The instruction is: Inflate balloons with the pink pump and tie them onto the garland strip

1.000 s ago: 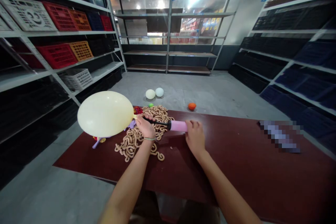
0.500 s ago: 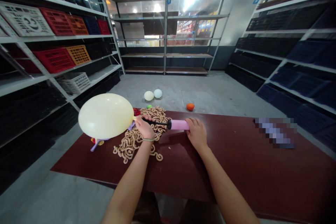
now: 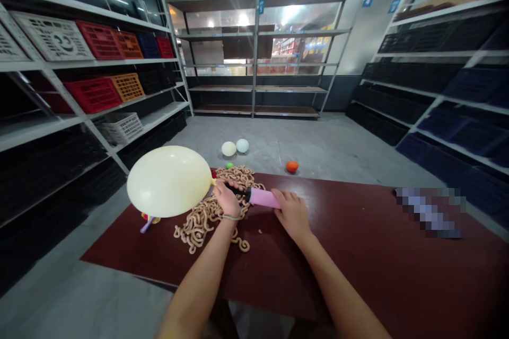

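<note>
A large pale yellow balloon (image 3: pixel 169 181) hangs over the left part of the table, its neck at the end of a pink hand pump (image 3: pixel 264 198). My left hand (image 3: pixel 227 198) is closed around the balloon's neck and the pump's black nozzle end. Wrapped round the far end of the pink barrel is my right hand (image 3: pixel 292 214). Below and behind my left hand lies a pile of tan, curly, rope-like pieces (image 3: pixel 207 222). Part of a limp purple balloon (image 3: pixel 147 224) shows under the yellow one.
The dark red table (image 3: pixel 342 254) spans the front, with a blurred-out item (image 3: pixel 429 212) at its right. On the floor beyond sit a cream balloon (image 3: pixel 228 149), a pale blue balloon (image 3: pixel 242 145) and an orange balloon (image 3: pixel 292 167). Shelves with crates (image 3: pixel 95 95) stand left.
My right hand has pushed the pink barrel toward my left hand, so the black rod between them hardly shows. The pump now tilts down to the right. The whole view has shifted slightly.
</note>
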The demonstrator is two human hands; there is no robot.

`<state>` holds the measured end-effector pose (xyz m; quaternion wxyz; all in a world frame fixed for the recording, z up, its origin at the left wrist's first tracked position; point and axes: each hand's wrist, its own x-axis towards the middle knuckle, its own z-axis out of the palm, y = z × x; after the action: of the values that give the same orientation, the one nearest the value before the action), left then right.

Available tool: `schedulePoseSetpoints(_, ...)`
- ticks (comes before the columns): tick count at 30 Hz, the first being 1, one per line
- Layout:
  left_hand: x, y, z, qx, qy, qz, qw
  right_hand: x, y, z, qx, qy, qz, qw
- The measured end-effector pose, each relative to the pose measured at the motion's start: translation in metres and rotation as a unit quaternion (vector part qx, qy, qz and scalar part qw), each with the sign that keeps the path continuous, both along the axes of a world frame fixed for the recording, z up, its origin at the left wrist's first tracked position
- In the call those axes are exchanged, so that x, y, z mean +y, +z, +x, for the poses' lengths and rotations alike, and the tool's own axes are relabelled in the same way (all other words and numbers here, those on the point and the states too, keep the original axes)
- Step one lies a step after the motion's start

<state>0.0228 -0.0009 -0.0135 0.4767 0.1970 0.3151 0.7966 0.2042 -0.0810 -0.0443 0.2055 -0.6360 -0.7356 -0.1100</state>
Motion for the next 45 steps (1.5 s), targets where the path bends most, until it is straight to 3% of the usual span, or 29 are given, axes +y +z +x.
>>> schedulePoseSetpoints(3, 0.004, 0.003, -0.004, -0.011, 0.013, 0.005, 1.000, 0.003, 0.001, 0.027, -0.002, -0.053, 0.036, 0.998)
schedulePoseSetpoints(6, 0.007, 0.004, -0.009, -0.010, 0.015, 0.006, 1.000, 0.003, 0.000, 0.036, 0.008, -0.087, 0.041, 0.995)
schedulePoseSetpoints(13, 0.006, -0.007, -0.001, 0.018, -0.010, 0.006, 1.000, -0.004, -0.005, -0.016, 0.010, -0.048, -0.008, 0.999)
schedulePoseSetpoints(16, 0.005, -0.009, 0.004, 0.020, -0.034, 0.008, 0.999, -0.006, -0.004, -0.021, 0.013, -0.009, -0.011, 1.000)
schedulePoseSetpoints(19, 0.006, -0.007, 0.001, 0.018, -0.037, 0.016, 0.999, -0.003, -0.002, 0.000, -0.007, 0.004, -0.005, 1.000)
schedulePoseSetpoints(25, 0.012, 0.003, -0.016, 0.000, 0.010, 0.030, 0.999, 0.003, 0.002, 0.043, -0.016, -0.074, 0.038, 0.996)
schedulePoseSetpoints(29, 0.010, 0.004, -0.017, -0.013, 0.025, 0.010, 1.000, 0.000, 0.001, 0.019, 0.001, -0.079, 0.017, 0.997)
schedulePoseSetpoints(32, 0.003, 0.002, -0.008, 0.002, 0.014, -0.002, 1.000, -0.004, -0.002, -0.011, 0.009, -0.047, 0.006, 0.999)
schedulePoseSetpoints(35, -0.002, -0.001, 0.001, 0.021, -0.014, 0.002, 1.000, -0.006, -0.004, -0.021, 0.007, -0.003, -0.009, 1.000)
schedulePoseSetpoints(38, -0.002, -0.002, 0.002, 0.026, -0.025, 0.008, 0.999, -0.004, -0.002, -0.006, -0.019, 0.009, -0.008, 1.000)
schedulePoseSetpoints(45, 0.008, 0.003, -0.018, 0.004, 0.009, 0.018, 1.000, 0.003, 0.000, 0.042, -0.015, -0.076, 0.052, 0.996)
